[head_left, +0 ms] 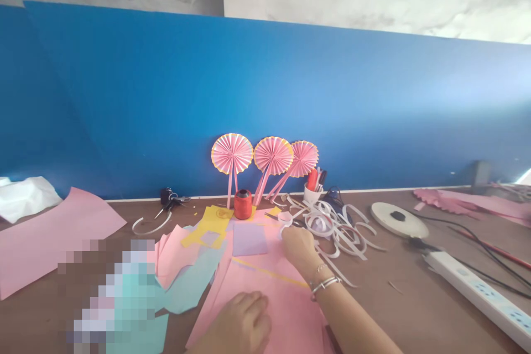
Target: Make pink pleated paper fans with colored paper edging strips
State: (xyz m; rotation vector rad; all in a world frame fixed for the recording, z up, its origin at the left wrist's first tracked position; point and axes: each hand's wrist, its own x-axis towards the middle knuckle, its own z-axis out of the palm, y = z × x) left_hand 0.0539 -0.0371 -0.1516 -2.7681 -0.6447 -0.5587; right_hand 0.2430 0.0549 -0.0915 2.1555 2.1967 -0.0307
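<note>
Well, I see the big pink sheet (269,298) lying under both hands. My left hand (244,323) rests palm down on its near part, fingers loosely bent and clasping nothing. A heap of curled white paper strips (344,227) lies just right of my right hand (296,246). That hand is stretched out beyond the left one, with its fingertips at the scissors (284,220). I cannot tell whether it has closed on them. A lilac square (249,239) lies just left of that hand, and a red thread spool (243,204) stands beyond the square.
</note>
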